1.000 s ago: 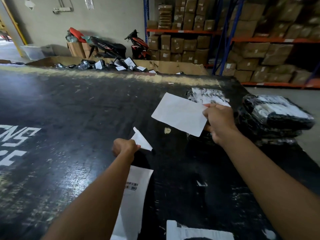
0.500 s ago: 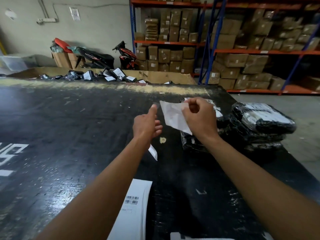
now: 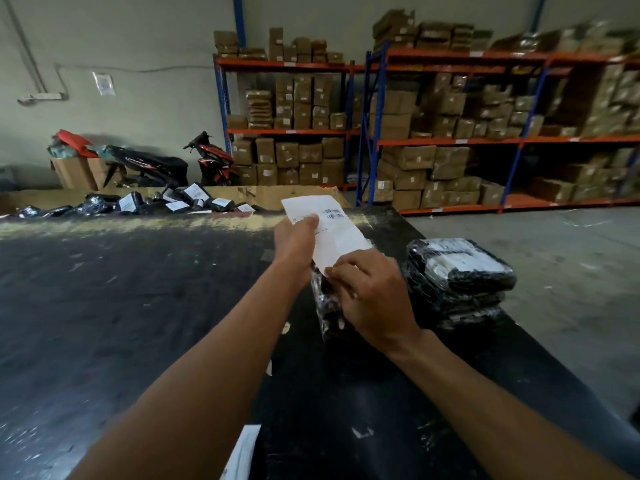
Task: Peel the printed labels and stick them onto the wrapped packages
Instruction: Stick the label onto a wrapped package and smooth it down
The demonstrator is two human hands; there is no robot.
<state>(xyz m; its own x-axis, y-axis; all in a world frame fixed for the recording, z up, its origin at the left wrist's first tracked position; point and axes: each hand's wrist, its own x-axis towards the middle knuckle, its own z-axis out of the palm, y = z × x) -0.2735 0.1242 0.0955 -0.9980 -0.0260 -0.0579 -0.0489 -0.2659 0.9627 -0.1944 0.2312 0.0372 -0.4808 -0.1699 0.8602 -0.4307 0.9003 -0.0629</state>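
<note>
- Far left, beyond the table's back edge, I see a heap of small black wrapped parcels with white labels lying in a low brown cardboard tray.
- The wide black scuffed tabletop fills the left side; a strip of white label paper pokes in at its near edge.
- My left hand is raised over the table, thumb and fingers pinched on the upper left part of the white rectangular printed label, which shows a barcode near its top.
- The label hangs tilted above a black plastic-wrapped package on the table; whether its lower end touches the wrap I cannot tell.
- My right hand grips the label's lower corner between fingertips and thumb, right over that package.
- Just beside it to the right, a stack of black film-wrapped packages sits at the table's right edge, the top one showing a white patch.
- Behind, blue-and-orange steel shelving holds brown cardboard boxes.
</note>
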